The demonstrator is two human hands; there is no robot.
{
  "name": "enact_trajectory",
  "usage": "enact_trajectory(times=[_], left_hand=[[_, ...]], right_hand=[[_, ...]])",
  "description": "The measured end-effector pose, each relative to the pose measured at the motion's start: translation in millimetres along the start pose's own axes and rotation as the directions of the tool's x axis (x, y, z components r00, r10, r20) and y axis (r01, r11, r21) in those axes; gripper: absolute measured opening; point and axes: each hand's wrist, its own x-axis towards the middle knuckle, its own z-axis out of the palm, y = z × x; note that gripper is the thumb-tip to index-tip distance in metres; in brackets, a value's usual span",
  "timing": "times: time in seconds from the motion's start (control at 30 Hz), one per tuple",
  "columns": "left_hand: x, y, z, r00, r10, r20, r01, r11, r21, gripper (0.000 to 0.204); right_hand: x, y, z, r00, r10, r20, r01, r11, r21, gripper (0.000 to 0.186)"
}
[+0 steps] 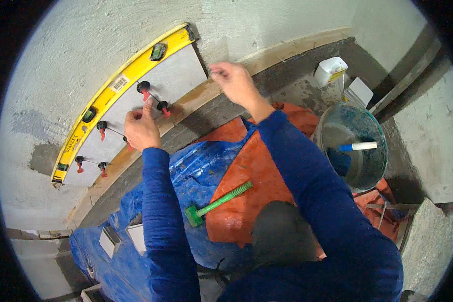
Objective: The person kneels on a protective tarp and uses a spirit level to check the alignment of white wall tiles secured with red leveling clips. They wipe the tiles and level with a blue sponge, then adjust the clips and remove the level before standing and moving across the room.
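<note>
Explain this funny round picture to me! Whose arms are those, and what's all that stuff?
There's no robot here: those are a person's arms in dark-blue sleeves. The camera sits on the person's head, looking down, and its wide lens bends straight edges.

The bare left hand is by small black-and-red plastic fittings on light-grey panels against the wall. Along their upper edge runs a long yellow spirit level, which checks if things tilt. The bare right hand is raised near the panels, fingertips close together. I can't tell whether either hand holds anything.

Below lie a blue plastic sheet and an orange plastic sheet, with a green hammer across them. At the right stands a round, dark bucket.
</note>
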Motion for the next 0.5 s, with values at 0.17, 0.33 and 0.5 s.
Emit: enact_trajectory(times=[0.17,0.33,0.5], left_hand=[[0,2,5,1.000,0.018,0.007,-0.018,0.997,0.071,0.055],[4,1,10,1.000,0.016,0.004,-0.017,0.994,0.105,0.058],[5,-2,11,0.998,0.065,0.025,-0.067,0.991,0.113,0.063]], right_hand=[[24,6,25,0.999,0.043,-0.006,-0.041,0.983,0.180,0.028],[27,24,35,0.996,0.082,-0.015,-0.076,0.969,0.236,0.029],[29,35,48,0.993,0.097,-0.071,-0.074,0.958,0.277,0.033]])
